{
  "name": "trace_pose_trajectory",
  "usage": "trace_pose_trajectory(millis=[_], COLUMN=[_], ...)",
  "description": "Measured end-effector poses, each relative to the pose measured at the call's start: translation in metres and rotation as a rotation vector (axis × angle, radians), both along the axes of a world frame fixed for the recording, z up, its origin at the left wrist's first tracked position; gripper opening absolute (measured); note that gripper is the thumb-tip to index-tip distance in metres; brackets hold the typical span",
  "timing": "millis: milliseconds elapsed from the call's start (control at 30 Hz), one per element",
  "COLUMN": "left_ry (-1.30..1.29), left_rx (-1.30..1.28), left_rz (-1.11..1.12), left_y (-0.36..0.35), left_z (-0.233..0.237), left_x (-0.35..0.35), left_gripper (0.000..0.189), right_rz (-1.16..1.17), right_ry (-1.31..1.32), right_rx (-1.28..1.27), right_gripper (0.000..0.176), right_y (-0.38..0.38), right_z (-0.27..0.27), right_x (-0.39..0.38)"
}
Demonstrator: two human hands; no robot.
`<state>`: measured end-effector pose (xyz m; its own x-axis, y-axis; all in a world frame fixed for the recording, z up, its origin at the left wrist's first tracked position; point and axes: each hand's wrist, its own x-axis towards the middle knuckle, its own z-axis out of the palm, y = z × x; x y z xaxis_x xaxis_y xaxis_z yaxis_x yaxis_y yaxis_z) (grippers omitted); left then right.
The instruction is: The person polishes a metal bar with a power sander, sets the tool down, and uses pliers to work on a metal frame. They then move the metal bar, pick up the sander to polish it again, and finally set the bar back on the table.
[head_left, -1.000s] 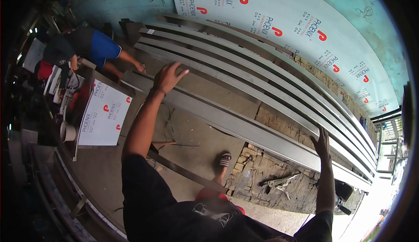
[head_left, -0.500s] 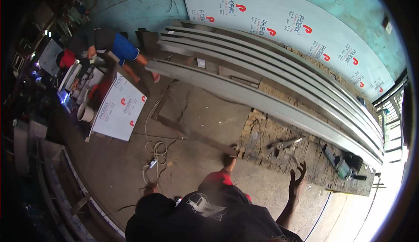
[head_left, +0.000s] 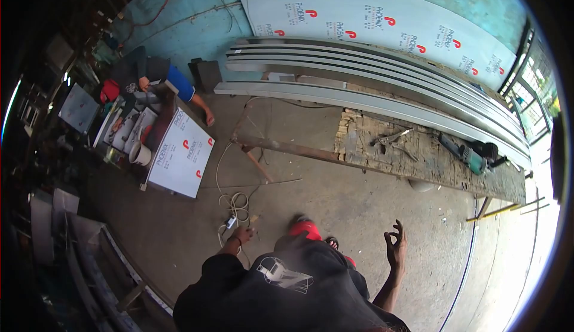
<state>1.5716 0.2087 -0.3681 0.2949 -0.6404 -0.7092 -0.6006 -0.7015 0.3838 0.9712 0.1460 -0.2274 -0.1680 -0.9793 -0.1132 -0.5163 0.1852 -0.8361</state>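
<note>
My right hand (head_left: 395, 243) is raised over the concrete floor, in front of the wooden workbench (head_left: 366, 130). Its fingers curve loosely, with nothing in them. Low on the other side, my left hand (head_left: 243, 234) hangs with its fingers loosely bent; no object shows in it. Behind that hand a coiled cable (head_left: 240, 203) with a white socket block (head_left: 231, 222) lies on the floor; the hand appears above it, not gripping it. On the bench, beyond my right hand, rest an angle grinder (head_left: 475, 161) and locking clamps (head_left: 394, 143).
Long metal channels (head_left: 359, 99) lie along the bench, their ends jutting past its left. A co-worker in blue shorts (head_left: 180, 84) bends over a bin of tools (head_left: 128, 125) beside a printed steel sheet (head_left: 182, 152). Metal frames (head_left: 110, 254) stand lower left.
My view has shifted, with the bench now farther up the picture. My left hand has come clearly into sight. My right hand's fingers have drawn closer together. The co-worker has leaned further down.
</note>
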Motion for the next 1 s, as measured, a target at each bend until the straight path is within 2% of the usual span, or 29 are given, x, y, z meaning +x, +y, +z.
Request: trace_pose_trajectory(millis=[33,100,133,200,300,333,400,467,567,633,667,700,733,767,833,867,933,967,1000], left_ry=[0.0,0.166,0.169,0.147,0.194,0.194,0.289,0.27,0.309,0.377,0.121,-0.143,-0.227,-0.236,-0.166,-0.133,-0.072,-0.036,0.003], left_rx=[-0.005,-0.236,-0.24,-0.278,-0.34,-0.341,-0.397,-0.376,-0.246,-0.103,0.0,0.096,0.095,0.084,0.053,0.032,-0.02,-0.046,-0.072], left_rz=[-0.018,-0.008,-0.022,-0.239,-0.381,-0.388,-0.304,-0.228,0.146,0.43,0.106,-0.213,-0.389,-0.431,-0.377,-0.352,-0.325,-0.313,-0.294], left_y=[-0.011,-0.033,-0.042,-0.055,-0.048,-0.04,-0.006,0.04,0.138,0.222,0.27,0.309,0.339,0.357,0.374,0.377,0.375,0.371,0.365], left_z=[-0.003,-0.008,-0.003,0.009,0.027,0.018,-0.001,-0.006,-0.021,-0.051,-0.092,-0.116,-0.111,-0.109,-0.107,-0.108,-0.11,-0.111,-0.111], left_x=[-0.003,-0.007,-0.015,-0.027,-0.03,-0.018,0.007,0.041,0.095,0.137,0.165,0.187,0.195,0.197,0.198,0.196,0.189,0.185,0.181], left_gripper=[0.038,0.049,0.049,0.052,0.054,0.054,0.055,0.055,0.057,0.053,0.051,0.049,0.049,0.049,0.048,0.047,0.046,0.046,0.045], right_rz=[-0.018,-0.075,-0.106,-0.119,-0.122,-0.091,-0.02,0.043,0.165,0.375,0.367,0.43,0.484,0.451,0.388,0.352,0.116,0.086,-0.002], right_ry=[0.0,-0.005,-0.009,0.008,0.053,0.097,0.152,0.14,0.066,0.066,0.067,0.023,-0.021,-0.023,-0.084,-0.086,-0.19,-0.193,-0.218], right_rx=[-0.005,-0.002,-0.008,0.016,0.045,0.088,0.155,0.177,0.233,0.241,0.252,0.217,0.177,0.191,0.31,0.313,0.591,0.594,0.865], right_gripper=[0.061,0.058,0.055,0.054,0.052,0.05,0.046,0.047,0.047,0.044,0.044,0.043,0.042,0.042,0.041,0.041,0.042,0.042,0.043], right_y=[0.012,0.035,0.046,0.065,0.087,0.092,0.101,0.102,0.098,0.099,0.1,0.102,0.105,0.113,0.128,0.142,0.188,0.211,0.231], right_z=[0.001,0.005,0.003,-0.001,-0.012,-0.013,-0.022,-0.025,-0.01,-0.007,-0.011,-0.021,-0.031,-0.045,-0.083,-0.114,-0.188,-0.22,-0.249], right_x=[0.0,0.004,0.005,0.01,0.029,0.041,0.064,0.1,0.167,0.206,0.219,0.232,0.241,0.246,0.244,0.235,0.203,0.182,0.16])
